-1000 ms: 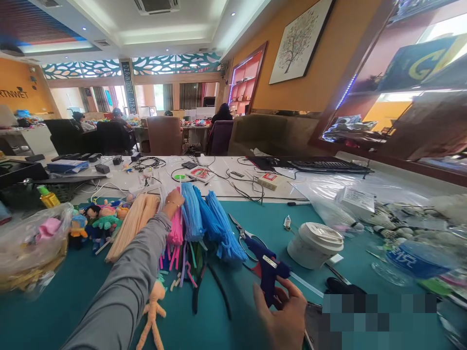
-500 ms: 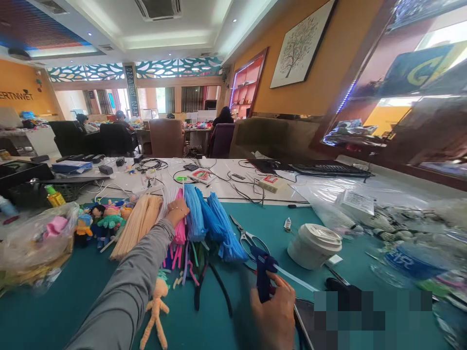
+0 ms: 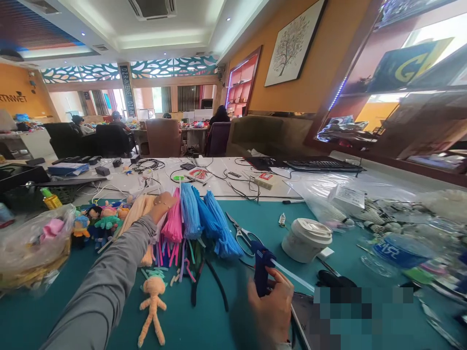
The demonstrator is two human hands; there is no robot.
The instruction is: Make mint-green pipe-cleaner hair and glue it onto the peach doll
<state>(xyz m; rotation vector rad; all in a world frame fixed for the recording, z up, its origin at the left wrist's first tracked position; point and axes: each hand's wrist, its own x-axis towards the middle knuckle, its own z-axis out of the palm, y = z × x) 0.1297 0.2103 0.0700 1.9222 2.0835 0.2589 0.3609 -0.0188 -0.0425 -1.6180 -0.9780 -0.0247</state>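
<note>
My right hand (image 3: 272,306) is wrapped round a dark blue hot glue gun (image 3: 261,272), with a pale glue stick (image 3: 292,274) poking out of its back. My left hand (image 3: 163,205) reaches over bundles of pipe cleaners, above the pale one between the peach bundle (image 3: 137,214) and the pink bundle (image 3: 172,226); its fingers are mostly hidden. Blue bundles (image 3: 191,214) lie right of the pink. Below my left forearm, a peach fuzzy doll (image 3: 153,306) with green hair lies flat on the green mat (image 3: 189,330). Scissors (image 3: 242,233) rest beyond the glue gun.
A white tub (image 3: 306,240) stands right of the scissors. Plastic bags and a bottle (image 3: 397,253) crowd the right side. Small finished dolls (image 3: 105,216) and a clear bag (image 3: 40,233) sit at left. Cables and a keyboard (image 3: 321,165) lie behind; people sit farther back.
My left hand has shifted left, off the pink bundle and over the pale and peach ones. My right hand still holds the glue gun in nearly the same place. The view has turned slightly right.
</note>
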